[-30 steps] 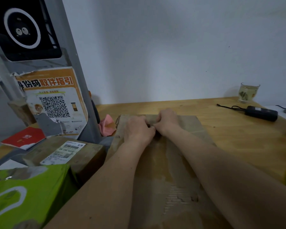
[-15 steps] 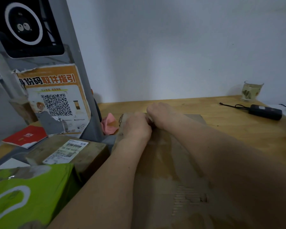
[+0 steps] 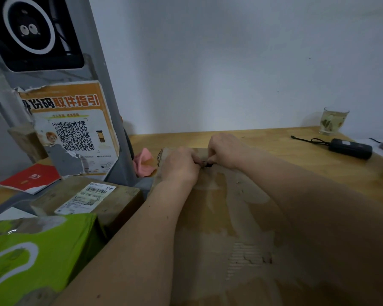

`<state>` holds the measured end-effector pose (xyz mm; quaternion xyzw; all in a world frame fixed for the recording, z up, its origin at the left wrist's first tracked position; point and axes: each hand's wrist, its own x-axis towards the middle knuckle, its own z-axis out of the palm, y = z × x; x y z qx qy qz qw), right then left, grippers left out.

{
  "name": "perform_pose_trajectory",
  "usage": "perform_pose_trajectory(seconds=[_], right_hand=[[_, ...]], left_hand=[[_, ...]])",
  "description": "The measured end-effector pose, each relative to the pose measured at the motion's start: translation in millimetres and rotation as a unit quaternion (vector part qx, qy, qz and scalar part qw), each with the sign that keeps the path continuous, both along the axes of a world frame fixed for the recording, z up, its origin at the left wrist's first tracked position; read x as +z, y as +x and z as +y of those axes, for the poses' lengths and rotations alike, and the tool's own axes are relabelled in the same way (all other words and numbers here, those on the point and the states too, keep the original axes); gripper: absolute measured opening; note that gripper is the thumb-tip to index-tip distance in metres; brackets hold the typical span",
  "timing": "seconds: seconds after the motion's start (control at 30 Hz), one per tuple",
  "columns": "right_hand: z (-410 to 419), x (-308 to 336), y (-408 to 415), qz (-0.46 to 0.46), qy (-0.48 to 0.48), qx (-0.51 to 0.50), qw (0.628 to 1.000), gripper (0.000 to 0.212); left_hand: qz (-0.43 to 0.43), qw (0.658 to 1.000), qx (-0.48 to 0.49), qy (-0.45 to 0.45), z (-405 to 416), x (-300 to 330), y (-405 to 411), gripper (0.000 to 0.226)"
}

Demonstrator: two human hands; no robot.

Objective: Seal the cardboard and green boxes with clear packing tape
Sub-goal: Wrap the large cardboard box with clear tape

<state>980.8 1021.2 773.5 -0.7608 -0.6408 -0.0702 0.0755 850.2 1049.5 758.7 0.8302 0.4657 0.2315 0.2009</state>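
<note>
Both hands are out over the big cardboard box (image 3: 230, 217), which lies flat-topped on the wooden counter (image 3: 296, 155) and fills the lower middle of the view. The left hand (image 3: 181, 166) sits at the far end of the box top with fingers curled in, and the right hand (image 3: 224, 151) is right beside it, fingers curled too. Between the 2 hands there is a small dark object (image 3: 206, 164), pinched from both sides; what it is, too small to say. No clear tape can be made out on the box surface, which is scuffed with torn patches showing the corrugation near the front.

Off to the left, the green box (image 3: 31, 257) sits at the near-left corner, well apart from the hands, and just behind it a smaller brown parcel (image 3: 119, 195) carries a white shipping label (image 3: 85, 198). A pink cloth (image 3: 144, 162) lies just beside the cardboard box's far-left corner. A red booklet (image 3: 30, 177) rests further left, under an orange poster with a QR code (image 3: 73, 133) stuck on a grey post.

Over on the right, a glass of tea (image 3: 333, 123) stands by the wall, with a black device (image 3: 349, 148) and its cord lying near it on the counter.
</note>
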Motion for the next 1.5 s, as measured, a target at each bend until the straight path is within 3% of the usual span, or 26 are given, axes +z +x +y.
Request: perform_pose_trajectory(seconds=[0.43,0.53,0.73,0.93,1.23,1.33,1.43,1.5], right_hand=[[1,-5,-21,-0.159,-0.008,0.033,0.987,0.023],[0,-1,-16,-0.153,-0.024,0.045,0.987,0.019],[4,-1,-8,-0.130,-0.020,0.064,0.989,0.013],[6,0,0,-0.058,0.006,0.042,0.997,0.009],[16,-2,-16,-0.131,-0.024,0.022,0.991,0.016],[12,6,-16,-0.143,-0.045,0.042,0.988,0.005],[8,12,-14,-0.139,-0.051,0.063,0.987,0.012],[7,11,-13,-0.128,-0.044,0.062,0.989,0.005]], left_hand=[[0.029,1.000,0.007,0.002,-3,4,1,0.018],[0.014,1.000,-0.002,0.004,-4,6,-1,0.025],[-0.014,1.000,-0.002,-0.011,-8,9,-6,0.018],[-0.002,1.000,-0.001,-0.014,-9,8,-5,0.026],[0.009,1.000,0.016,0.003,-11,9,-7,0.034],[0.004,1.000,0.016,0.016,-10,10,-6,0.035],[0.005,1.000,0.017,0.022,-9,10,-7,0.030],[0.005,1.000,0.015,0.012,-9,8,-6,0.032]])
